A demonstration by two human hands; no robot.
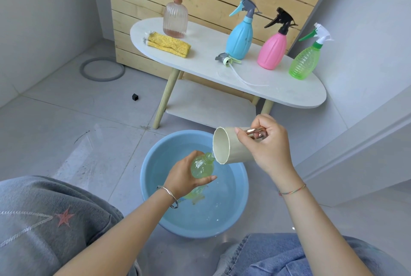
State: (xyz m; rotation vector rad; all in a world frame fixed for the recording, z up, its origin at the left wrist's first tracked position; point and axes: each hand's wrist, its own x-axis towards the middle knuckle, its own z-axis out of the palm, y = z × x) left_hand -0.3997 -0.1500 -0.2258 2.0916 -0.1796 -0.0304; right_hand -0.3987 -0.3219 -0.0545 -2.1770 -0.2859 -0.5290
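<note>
A knee (278,253) in jeans is closest. The left hand (181,179) wraps its fingers round the green bottle (202,166) over the tub (233,189) (water inside). At its 2 o'clock, the right hand (266,142) curls its fingers round the tipped cup (235,152).

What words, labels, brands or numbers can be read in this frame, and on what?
None can be read. The green bottle in the left hand, the cup in the right hand, the blue basin and the spray bottles on the table show no label or print. The grey garment bears only a pink star and stitched lines.
</note>
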